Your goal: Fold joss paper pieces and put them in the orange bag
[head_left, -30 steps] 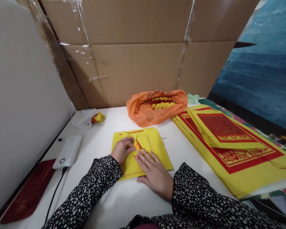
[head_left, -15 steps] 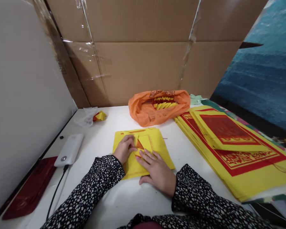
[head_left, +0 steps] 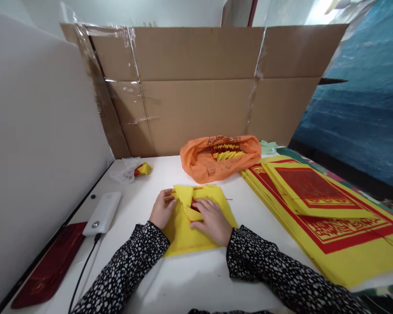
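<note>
A folded sheet of yellow paper [head_left: 185,195] with red patches on it is between my two hands, tilted up over a flat yellow stack [head_left: 183,246]. My left hand [head_left: 162,209] has bent fingers, with thumb and fingertips at the left edge of the folded paper. From the other side, my right hand [head_left: 214,221] grips the paper; its fingers reach over a red part at the fold and its thumb lies along the lower edge. The fingers partly hide the folds.
Behind the stack sits an orange plastic bag [head_left: 199,168] holding folded yellow and red pieces. Large red-printed yellow sheets [head_left: 337,266] lie to the right. At left are a white power bank [head_left: 106,213] with a cable, a dark red pouch [head_left: 52,266], and a clear bag [head_left: 124,172].
The folded paper has been turned and lifted from lying flat. My right fingers have moved from pressing on it to gripping it. The view has tipped upward.
</note>
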Available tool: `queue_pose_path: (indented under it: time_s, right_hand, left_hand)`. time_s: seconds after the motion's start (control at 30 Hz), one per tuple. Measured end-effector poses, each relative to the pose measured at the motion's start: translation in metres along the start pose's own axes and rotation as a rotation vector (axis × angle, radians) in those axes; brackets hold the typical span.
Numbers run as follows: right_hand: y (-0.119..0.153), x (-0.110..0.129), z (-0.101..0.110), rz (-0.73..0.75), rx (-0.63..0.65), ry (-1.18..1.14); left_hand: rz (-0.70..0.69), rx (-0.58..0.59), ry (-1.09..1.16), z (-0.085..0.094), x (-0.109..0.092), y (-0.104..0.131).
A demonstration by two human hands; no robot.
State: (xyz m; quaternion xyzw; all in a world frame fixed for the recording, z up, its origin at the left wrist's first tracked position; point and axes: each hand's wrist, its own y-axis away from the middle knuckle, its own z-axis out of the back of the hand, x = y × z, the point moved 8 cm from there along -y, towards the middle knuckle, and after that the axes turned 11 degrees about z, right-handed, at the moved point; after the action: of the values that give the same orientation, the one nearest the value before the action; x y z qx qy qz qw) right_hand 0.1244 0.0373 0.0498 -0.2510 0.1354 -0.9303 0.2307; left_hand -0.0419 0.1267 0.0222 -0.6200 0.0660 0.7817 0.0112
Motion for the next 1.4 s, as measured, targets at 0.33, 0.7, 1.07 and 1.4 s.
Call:
queue_pose_path:
  time_s: [0.33, 0.7, 1.07, 1.4]
  right_hand:
    - [0.001, -0.004, 0.005, 0.08, -0.207, -0.499]
    - [0.001, 0.0, 0.025, 0.015, -0.404, -0.442]
    - [0.001, 0.018, 0.021, 0.165, -0.294, -0.427]
    - [0.0, 0.002, 0.03, 0.021, -0.452, -0.317]
  left_hand:
    - [0.44, 0.075, 0.527, -0.016, 0.002, 0.025]
    - [0.41, 0.326, 0.654, -0.04, -0.001, 0.031]
    - [0.401, 0.519, 0.792, -0.059, -0.005, 0.039]
    - [0.294, 0.687, 0.813, -0.069, -0.03, 0.057]
